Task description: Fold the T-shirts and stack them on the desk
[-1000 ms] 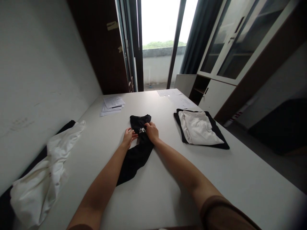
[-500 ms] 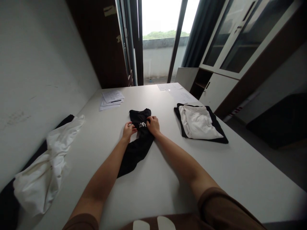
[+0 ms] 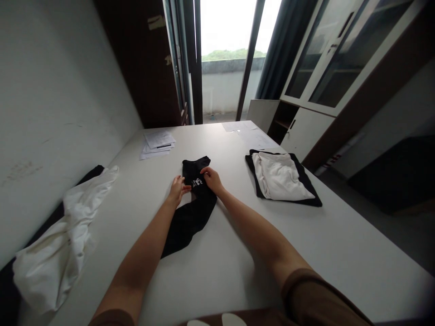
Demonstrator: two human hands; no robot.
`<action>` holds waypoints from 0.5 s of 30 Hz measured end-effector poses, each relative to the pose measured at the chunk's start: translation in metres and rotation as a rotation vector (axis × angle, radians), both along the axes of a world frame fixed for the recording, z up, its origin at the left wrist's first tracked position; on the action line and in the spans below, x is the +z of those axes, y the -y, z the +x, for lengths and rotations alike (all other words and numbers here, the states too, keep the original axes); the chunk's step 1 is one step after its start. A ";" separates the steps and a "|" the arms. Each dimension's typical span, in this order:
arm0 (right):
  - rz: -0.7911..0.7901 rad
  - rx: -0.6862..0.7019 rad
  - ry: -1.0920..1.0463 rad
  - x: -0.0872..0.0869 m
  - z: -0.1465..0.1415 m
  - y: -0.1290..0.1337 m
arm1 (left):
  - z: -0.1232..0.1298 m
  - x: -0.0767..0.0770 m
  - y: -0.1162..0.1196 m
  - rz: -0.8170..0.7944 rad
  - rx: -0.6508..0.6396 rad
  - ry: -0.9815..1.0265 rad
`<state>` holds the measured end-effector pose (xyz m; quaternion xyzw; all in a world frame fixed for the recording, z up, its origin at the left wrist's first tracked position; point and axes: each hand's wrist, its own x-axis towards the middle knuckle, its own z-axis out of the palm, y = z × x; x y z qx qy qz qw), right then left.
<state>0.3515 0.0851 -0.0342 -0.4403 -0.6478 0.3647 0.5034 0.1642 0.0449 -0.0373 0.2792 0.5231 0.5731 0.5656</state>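
A black garment (image 3: 195,213) with a small white print lies bunched lengthwise on the white table (image 3: 231,262), its lower end curving toward my left forearm. My left hand (image 3: 177,189) is at the garment's left edge beside the print, fingers apart and touching the cloth. On the right edge, my right hand (image 3: 212,179) has its thumb and fingers pinched on the black fabric near the print.
Folded black and white clothes (image 3: 282,176) lie at the right. White and black clothes (image 3: 73,226) are heaped along the left wall. Papers (image 3: 158,144) lie at the back left, and more papers (image 3: 253,136) at the back right.
The upper part of the black garment has shifted slightly left, and its print looks more gathered. Both hands have moved a little left with it.
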 end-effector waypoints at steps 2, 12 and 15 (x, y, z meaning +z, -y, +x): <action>-0.078 0.045 -0.174 0.005 -0.008 0.004 | -0.007 0.004 -0.001 -0.024 -0.028 0.065; -0.499 0.370 -0.434 0.010 -0.024 0.024 | -0.005 0.007 0.004 0.091 -0.149 0.109; -0.475 0.268 -0.402 0.006 -0.024 0.020 | -0.002 0.009 0.007 0.157 -0.167 0.094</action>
